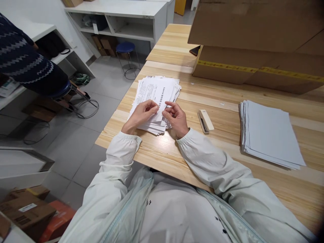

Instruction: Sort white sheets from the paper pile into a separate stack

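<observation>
A loose pile of printed white sheets (157, 92) lies on the wooden table (177, 152) in front of me. My left hand (141, 114) rests on the pile's near edge and pinches the top sheet between thumb and fingers. My right hand (176, 118) sits just to its right, fingers curled at the same sheet's near edge. A cream stapler (205, 120) lies on the table a little right of my right hand. Further right is a neat stack of blank white paper (270, 133).
Large cardboard boxes (253, 44) stand at the back right of the table, with a dark object (195, 50) beside them. Another person in a dark patterned sweater (25, 64) sits at the left. A blue stool (126, 48), white shelving and boxes on the floor (27, 209) surround the table.
</observation>
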Action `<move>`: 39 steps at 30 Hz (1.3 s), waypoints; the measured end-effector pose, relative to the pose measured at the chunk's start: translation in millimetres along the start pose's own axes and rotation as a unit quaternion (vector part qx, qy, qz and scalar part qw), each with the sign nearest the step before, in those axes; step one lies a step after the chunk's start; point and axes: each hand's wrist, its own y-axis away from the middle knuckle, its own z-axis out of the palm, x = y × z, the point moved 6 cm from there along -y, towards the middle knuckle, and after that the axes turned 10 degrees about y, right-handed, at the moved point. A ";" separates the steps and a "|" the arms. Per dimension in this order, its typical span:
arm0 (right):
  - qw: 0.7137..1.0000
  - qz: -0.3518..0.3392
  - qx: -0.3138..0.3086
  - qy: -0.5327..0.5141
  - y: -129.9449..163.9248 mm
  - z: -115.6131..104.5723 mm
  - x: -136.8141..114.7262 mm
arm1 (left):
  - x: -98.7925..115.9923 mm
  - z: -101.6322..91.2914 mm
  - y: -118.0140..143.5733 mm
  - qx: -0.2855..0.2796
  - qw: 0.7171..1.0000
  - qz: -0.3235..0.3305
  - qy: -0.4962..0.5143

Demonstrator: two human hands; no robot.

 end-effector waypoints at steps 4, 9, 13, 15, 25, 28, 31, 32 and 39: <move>1.000 -0.001 0.001 0.008 0.6 -0.4 -0.3 | 2.3 -1.2 3.2 -0.013 1.000 -0.002 -0.003; 1.000 -0.004 -0.009 0.007 0.8 0.4 -0.7 | 4.4 -2.8 8.2 -0.026 1.000 -0.012 0.010; 0.999 -0.018 -0.018 0.021 0.8 0.2 -3.0 | 3.7 -3.2 9.4 -0.029 0.999 -0.018 0.018; 0.999 -0.023 -0.021 0.037 0.9 0.0 -3.8 | 2.9 -2.8 9.2 -0.030 0.999 -0.019 0.021; 0.999 -0.034 -0.013 0.028 1.1 0.3 -2.3 | -0.9 -4.3 8.0 -0.026 0.999 -0.006 0.022; 0.999 -0.037 -0.011 0.024 1.4 0.1 -1.6 | -1.6 -4.9 7.8 -0.026 0.999 -0.002 0.020; 0.999 -0.036 -0.014 0.025 1.3 -0.1 -0.3 | -0.9 -4.6 8.5 -0.028 0.999 0.000 0.018; 0.999 -0.034 -0.015 0.025 1.2 -0.3 0.2 | -0.3 -4.5 9.0 -0.030 0.999 0.000 0.020; 0.998 -0.036 -0.017 0.044 0.8 -1.0 -0.2 | 0.2 -5.2 9.8 -0.062 0.998 0.004 0.023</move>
